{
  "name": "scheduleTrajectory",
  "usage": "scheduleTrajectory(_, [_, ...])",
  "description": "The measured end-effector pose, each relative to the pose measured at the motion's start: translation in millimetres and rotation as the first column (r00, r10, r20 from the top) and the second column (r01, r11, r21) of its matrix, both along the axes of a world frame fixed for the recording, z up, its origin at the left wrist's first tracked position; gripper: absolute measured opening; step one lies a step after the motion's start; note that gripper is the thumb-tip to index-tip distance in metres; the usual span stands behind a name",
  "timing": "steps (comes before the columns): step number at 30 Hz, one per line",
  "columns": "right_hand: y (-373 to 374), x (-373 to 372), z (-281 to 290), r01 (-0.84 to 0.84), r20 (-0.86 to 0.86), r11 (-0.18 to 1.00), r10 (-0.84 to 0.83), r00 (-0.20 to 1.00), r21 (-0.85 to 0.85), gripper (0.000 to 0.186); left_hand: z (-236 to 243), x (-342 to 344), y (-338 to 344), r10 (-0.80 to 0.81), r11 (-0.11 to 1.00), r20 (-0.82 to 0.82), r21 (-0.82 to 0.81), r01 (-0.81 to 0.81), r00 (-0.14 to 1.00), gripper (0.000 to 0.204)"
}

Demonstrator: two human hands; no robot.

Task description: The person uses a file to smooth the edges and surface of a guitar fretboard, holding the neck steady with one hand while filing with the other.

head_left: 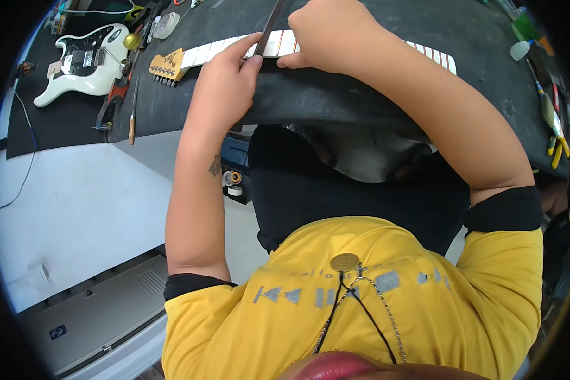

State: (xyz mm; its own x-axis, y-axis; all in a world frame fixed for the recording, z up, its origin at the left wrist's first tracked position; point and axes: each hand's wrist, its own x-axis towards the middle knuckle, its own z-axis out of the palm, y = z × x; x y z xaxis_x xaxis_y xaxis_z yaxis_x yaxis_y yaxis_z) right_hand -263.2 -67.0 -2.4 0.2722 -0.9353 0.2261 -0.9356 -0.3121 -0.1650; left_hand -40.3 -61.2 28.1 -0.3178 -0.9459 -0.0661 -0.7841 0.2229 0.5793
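A guitar neck lies across the dark bench top, its wooden headstock (166, 67) at the left and white strips covering the fretboard (216, 50) between the frets. My left hand (225, 82) rests on it, thumb and index finger closed on a slim dark bar (270, 26) that stands crosswise over the neck and runs off the top edge. Beside it, my right hand (329, 35) is closed over the neck, its thumb at the near edge. Whatever its curled fingers hold is hidden.
A white guitar body (88, 60) lies at the left. Near it are a wooden-handled tool (132, 120), an orange-and-black clamp (113, 101) and a roll of tape (166, 25). Yellow-handled pliers (557, 142) and other tools line the right edge.
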Motion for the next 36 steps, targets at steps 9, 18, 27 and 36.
scheduleTrajectory(9, [17.5, -0.1, 18.3, -0.038, 0.025, 0.998, 0.037, 0.999, 0.044, 0.052, -45.0, 112.1, 159.7, 0.033, 0.989, -0.033, -0.145, -0.037, 0.999, 0.053])
scheduleTrajectory(18, [-0.7, 20.1, -10.7, 0.072, 0.017, 0.994, -0.071, 0.997, -0.083, 0.055, -25.5, 85.9, 144.1, -0.084, 0.945, 0.114, -0.307, 0.116, 0.99, 0.055])
scheduleTrajectory(27, [3.1, 21.1, -9.2, 0.057, 0.036, 0.997, -0.055, 0.998, -0.048, 0.051, -8.5, 9.3, 31.7, -0.039, 0.962, 0.15, -0.261, 0.078, 0.988, 0.041])
scheduleTrajectory(36, [-0.3, 19.2, -31.3, -0.012, 0.12, 0.986, 0.032, 0.992, -0.166, 0.047, -31.7, 75.5, 149.7, 0.051, 0.993, 0.088, -0.106, -0.042, 0.995, 0.057])
